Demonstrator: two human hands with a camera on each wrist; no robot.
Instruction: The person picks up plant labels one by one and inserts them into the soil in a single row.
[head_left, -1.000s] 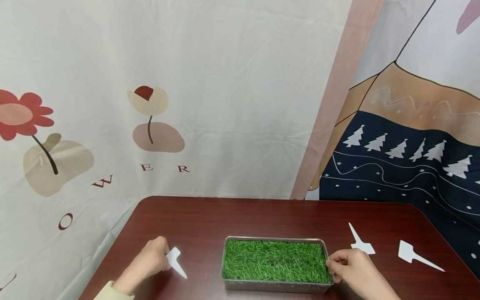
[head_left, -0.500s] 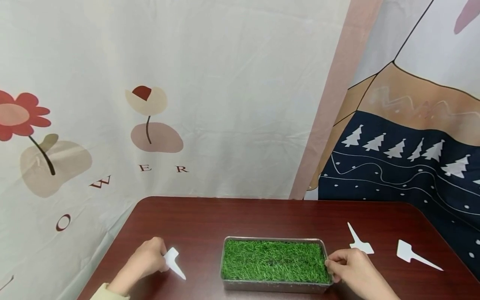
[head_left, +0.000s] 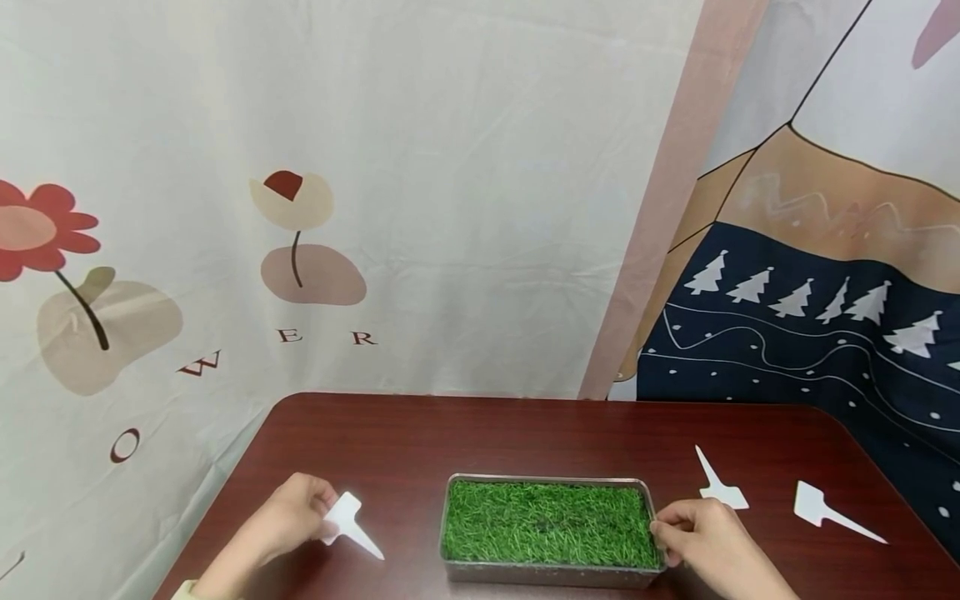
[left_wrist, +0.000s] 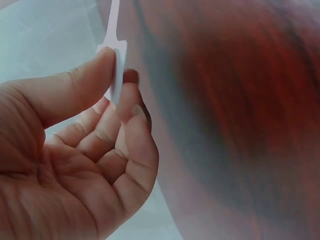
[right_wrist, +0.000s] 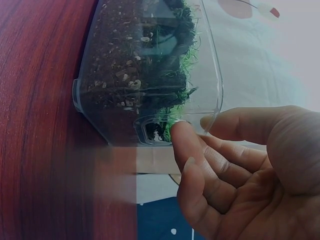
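My left hand (head_left: 294, 515) pinches the broad head of a white plant label (head_left: 347, 515) between thumb and fingers, left of the planter. Its pointed stem slants down to the right in the head view. In the left wrist view the thumb presses on the face of the label (left_wrist: 117, 70). A clear plastic planter (head_left: 551, 575) holds dense green grass (head_left: 547, 521); dark soil with pale bits (right_wrist: 130, 75) shows through its wall in the right wrist view. My right hand (head_left: 708, 537) grips the planter's right end, thumb at the rim and fingers against the wall.
Two more white plant labels lie on the table right of the planter, one (head_left: 722, 487) just behind my right hand and the other (head_left: 813, 504) farther right. The dark red table (head_left: 480, 433) ends at a printed cloth (head_left: 480, 250) behind it.
My left hand has rolled and spread its fingers more, so the label's stem now points farther right. The right hand and the planter keep their places.
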